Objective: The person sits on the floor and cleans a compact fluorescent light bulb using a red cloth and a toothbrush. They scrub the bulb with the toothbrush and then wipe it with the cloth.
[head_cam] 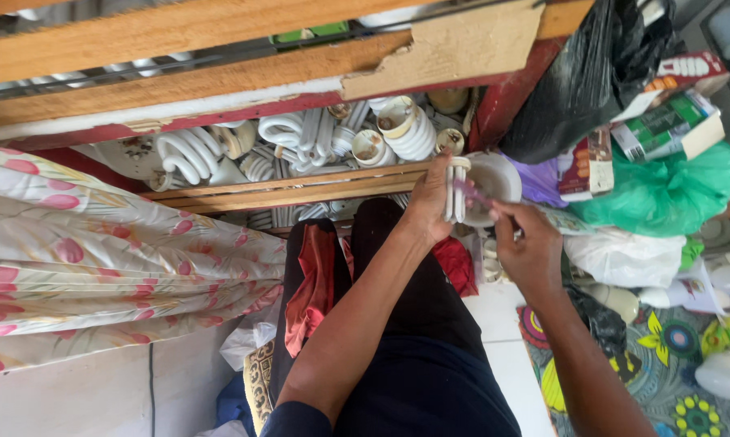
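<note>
The head view is showing the left hand gripping a white tube-type compact fluorescent lamp by its base, fingers clenched, above a heap of white spiral bulbs, while the right hand is pinching a thin purple tool against it.

Both hands raised, fingers pinched

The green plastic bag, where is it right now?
In the head view, the green plastic bag sits at the right, below the small cardboard boxes and above a white bag.
</note>
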